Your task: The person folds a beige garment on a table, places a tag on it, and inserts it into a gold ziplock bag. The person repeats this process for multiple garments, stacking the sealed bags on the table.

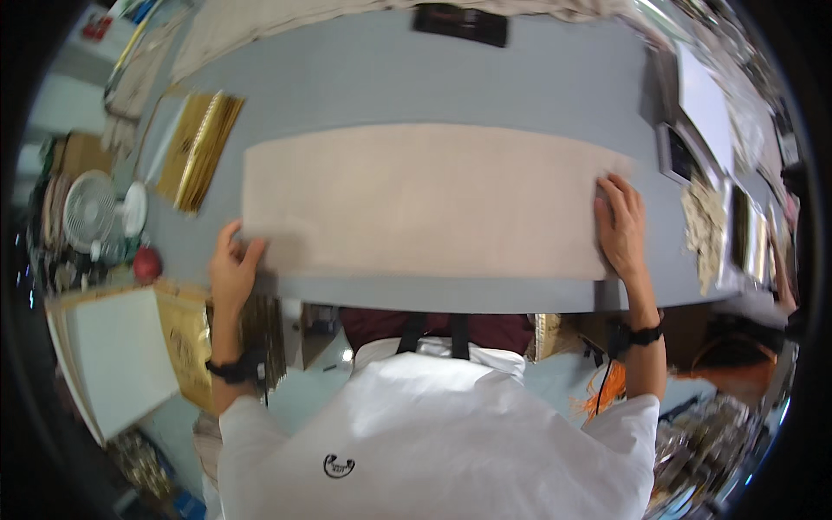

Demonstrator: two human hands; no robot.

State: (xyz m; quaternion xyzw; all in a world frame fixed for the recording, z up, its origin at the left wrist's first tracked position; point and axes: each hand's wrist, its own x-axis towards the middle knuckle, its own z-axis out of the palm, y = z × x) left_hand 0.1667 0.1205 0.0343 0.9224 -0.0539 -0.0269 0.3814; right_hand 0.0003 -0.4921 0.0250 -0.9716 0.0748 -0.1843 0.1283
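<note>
A long panel of beige cloth [416, 201] lies flat across the grey table before me. Its surface looks smooth, and its long sides run left to right. At the panel's lower left corner is my left hand [235, 270], thumb over the cloth and fingers by the short edge, with a gap between them. My right hand [623, 224] is at the opposite short edge, fingers bent and thumb over the cloth. The upper right corner is blurred near those fingertips, so whether they pinch the fabric is unclear.
Gold packaging sleeves [198, 149] lie on the table's left side. A dark flat item [461, 25] sits at the far edge near more beige cloth [279, 19]. On the right are a white box [705, 110] and lace-like scraps [704, 231]. A white fan [91, 211] stands left.
</note>
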